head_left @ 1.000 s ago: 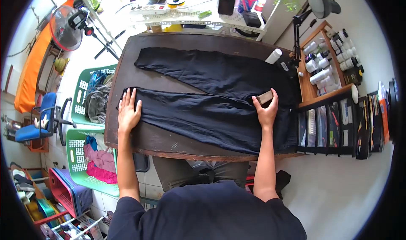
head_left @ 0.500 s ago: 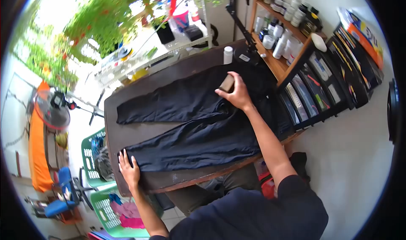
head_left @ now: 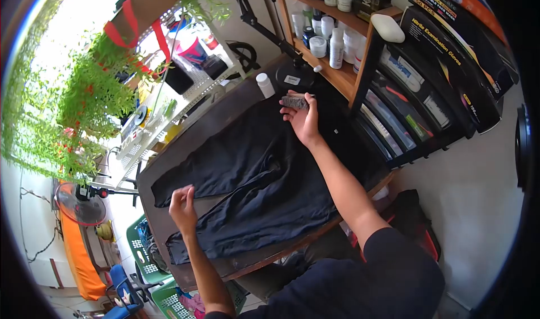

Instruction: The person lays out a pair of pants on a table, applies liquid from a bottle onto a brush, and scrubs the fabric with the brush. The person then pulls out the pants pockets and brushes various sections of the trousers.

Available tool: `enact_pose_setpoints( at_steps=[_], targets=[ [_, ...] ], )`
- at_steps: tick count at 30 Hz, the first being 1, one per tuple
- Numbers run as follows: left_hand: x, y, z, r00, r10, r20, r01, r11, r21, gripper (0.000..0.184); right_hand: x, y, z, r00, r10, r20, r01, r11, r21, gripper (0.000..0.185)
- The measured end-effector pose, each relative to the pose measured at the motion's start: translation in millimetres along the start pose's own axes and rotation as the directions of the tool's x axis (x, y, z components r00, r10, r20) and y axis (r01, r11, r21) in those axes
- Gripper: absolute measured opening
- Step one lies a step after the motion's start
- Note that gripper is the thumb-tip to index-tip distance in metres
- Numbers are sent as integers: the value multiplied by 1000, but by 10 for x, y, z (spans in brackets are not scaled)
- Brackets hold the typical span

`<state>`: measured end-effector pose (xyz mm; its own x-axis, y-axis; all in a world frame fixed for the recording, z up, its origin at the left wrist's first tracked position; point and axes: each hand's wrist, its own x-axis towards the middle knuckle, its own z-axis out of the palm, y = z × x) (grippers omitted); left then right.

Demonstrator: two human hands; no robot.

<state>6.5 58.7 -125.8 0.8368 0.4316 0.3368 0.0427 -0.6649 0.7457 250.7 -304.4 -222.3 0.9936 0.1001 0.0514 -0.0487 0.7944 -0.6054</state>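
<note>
Head view: black trousers (head_left: 264,192) lie across the dark worktop (head_left: 236,266). The left hand (head_left: 183,209) hovers over them, fingers curled; whether it pinches anything, I cannot tell. The right hand (head_left: 305,125) grips a brush (head_left: 295,101), bristles showing. Green baskets (head_left: 147,265) hold clothes; beyond, a wooden shelf (head_left: 332,71) holds bottles (head_left: 336,49), and leafy plants (head_left: 90,99) hang.
</note>
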Motion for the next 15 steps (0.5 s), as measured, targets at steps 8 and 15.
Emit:
enact_pose_setpoints(
  at_steps=[8, 15],
  targets=[
    [1376, 785, 2093, 934, 171, 314, -83, 958, -274, 42, 18, -128, 77, 997, 61, -48, -49, 976, 213, 72],
    [1850, 1061, 3219, 919, 233, 318, -205, 972, -118, 73, 66, -87, 68, 994, 84, -75, -58, 951, 302, 76]
  ],
)
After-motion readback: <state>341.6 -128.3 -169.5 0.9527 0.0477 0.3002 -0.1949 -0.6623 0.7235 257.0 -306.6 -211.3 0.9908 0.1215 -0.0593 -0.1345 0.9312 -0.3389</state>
